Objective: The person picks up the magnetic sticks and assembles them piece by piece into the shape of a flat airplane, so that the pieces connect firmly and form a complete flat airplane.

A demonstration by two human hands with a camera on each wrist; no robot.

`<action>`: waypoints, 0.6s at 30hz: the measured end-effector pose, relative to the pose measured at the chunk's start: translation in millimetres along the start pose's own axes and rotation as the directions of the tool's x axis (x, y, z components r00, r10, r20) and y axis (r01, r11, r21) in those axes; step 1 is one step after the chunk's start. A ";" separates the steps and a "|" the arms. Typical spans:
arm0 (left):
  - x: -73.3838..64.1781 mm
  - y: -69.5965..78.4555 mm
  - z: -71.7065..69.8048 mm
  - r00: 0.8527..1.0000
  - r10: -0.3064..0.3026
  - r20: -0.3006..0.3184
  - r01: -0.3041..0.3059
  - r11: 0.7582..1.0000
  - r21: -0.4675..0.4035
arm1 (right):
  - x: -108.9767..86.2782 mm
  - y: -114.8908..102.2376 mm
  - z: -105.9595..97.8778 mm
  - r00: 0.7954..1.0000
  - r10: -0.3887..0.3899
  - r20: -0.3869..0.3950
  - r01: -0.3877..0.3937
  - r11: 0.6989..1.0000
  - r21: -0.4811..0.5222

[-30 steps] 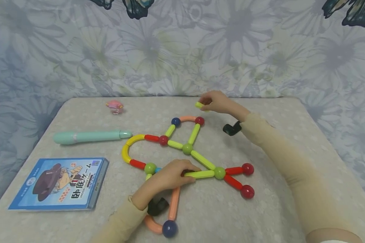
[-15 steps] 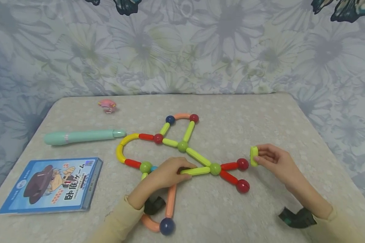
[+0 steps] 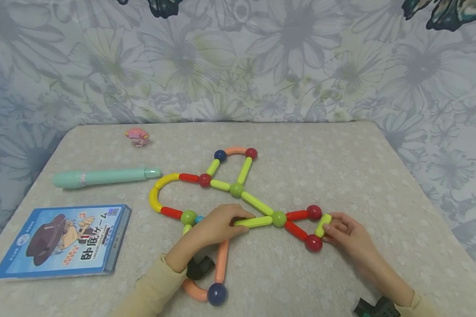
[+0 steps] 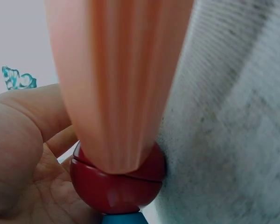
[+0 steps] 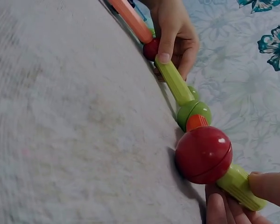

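Observation:
My right hand pinches a short lime-green rod between thumb and fingers. In the right wrist view one end of this rod meets a large red ball. Its other end slants toward the second red ball. Two red rods link these balls to a green ball. My left hand pinches another lime-green rod attached to that green ball. Beneath the left palm, a red ball joins a salmon rod; the hand hides it in the head view.
The flat ball-and-rod figure continues left through a yellow arc, and up to a navy ball. Another navy ball lies at the front. A blue game box, a mint-green pen-shaped tube and a pink figurine lie leftward.
My right hand has carried the short lime-green rod from the back of the table to the two red balls at the right. My left hand has kept its grip.

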State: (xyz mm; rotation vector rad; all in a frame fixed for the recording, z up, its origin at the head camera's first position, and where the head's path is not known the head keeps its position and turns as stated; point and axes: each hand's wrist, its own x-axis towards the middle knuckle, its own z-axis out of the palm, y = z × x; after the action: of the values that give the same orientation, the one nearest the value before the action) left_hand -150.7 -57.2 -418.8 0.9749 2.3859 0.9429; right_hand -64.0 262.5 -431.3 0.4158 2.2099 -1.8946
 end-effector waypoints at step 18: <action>-0.1 0.5 0.1 1.000 -0.003 -0.006 0.003 1.000 0.005 | 8.6 -11.5 -6.0 0.957 0.133 0.258 -0.123 0.991 -0.053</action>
State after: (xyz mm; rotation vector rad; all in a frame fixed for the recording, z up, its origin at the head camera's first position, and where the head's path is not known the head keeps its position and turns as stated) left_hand -150.4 -57.0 -418.6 0.9715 2.3948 0.9410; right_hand -75.8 267.5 -422.5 0.2772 1.9933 -1.7290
